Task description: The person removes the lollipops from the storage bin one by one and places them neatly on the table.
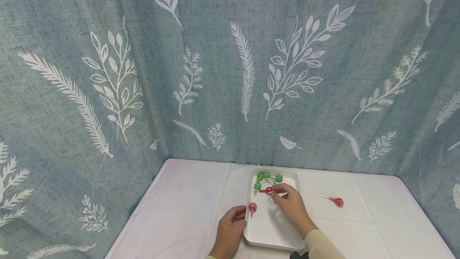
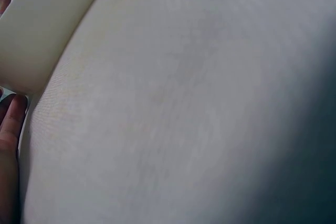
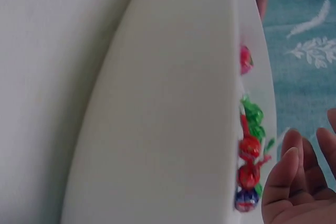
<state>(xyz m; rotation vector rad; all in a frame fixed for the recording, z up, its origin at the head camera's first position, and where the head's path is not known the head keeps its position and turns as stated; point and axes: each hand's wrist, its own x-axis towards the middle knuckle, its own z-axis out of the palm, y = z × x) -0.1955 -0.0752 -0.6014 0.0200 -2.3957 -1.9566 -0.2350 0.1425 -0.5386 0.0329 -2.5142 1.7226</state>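
A white tray (image 1: 273, 235) lies on the table with several wrapped lollipops in it. My left hand (image 1: 229, 229) rests against its left side, fingers touching the wall. Over the tray is my right hand (image 1: 292, 207), its fingers loosely bent beside a red lollipop (image 1: 269, 190). Between those fingers, the right wrist view shows nothing held. Green lollipops (image 1: 266, 175) cluster at the far end, and a pink-red lollipop (image 1: 252, 207) lies by the left wall. A purple lollipop (image 3: 246, 201) shows in the right wrist view; my right hand hides it in the head view.
Another red lollipop (image 1: 338, 202) lies on the white tablecloth (image 1: 363, 227), right of the tray. Blue-green curtains (image 1: 223, 71) with white leaf patterns stand behind the table and along both sides.
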